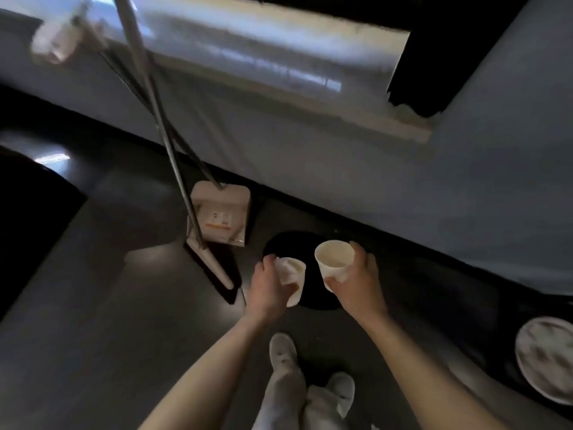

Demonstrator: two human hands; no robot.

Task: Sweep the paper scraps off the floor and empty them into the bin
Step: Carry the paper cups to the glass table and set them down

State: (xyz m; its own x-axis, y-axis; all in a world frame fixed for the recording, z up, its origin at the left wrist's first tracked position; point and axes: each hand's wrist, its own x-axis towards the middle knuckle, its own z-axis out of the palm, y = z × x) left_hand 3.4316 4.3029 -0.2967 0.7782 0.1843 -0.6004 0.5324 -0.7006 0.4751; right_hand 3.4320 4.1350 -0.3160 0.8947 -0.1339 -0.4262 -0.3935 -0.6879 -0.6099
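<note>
Above the round black bin (pixel 286 243), which stands on the dark floor (pixel 124 305) close to the foot of the wall (pixel 341 156):

1. Left hand (pixel 268 288). Fingers curled round a white paper cup, the left cup (pixel 294 283), held tilted over the near-left part of the bin. Something white and crumpled shows at its mouth, too blurred to name for certain.
2. Right hand (pixel 356 282). Fingers and thumb wrapped round a second white paper cup, the right cup (pixel 335 262), with its mouth turned up, held over the bin's right side. The two cups are near each other but apart.
3. Broom (pixel 210 268). Head on the floor just left of the bin; the long metal handle slants up and away toward the window (pixel 248 51).
4. Dustpan (pixel 223 215). White, with a label on its face, standing upright against the wall behind the broom head. Its thin handle crosses the broom's.
5. Shoes (pixel 282 349). A light pair below light trouser legs, on the floor short of the bin.
6. Marbled disc (pixel 548 358). Round and pale, at the right edge; cannot tell whether it is a table top or a plate.
</note>
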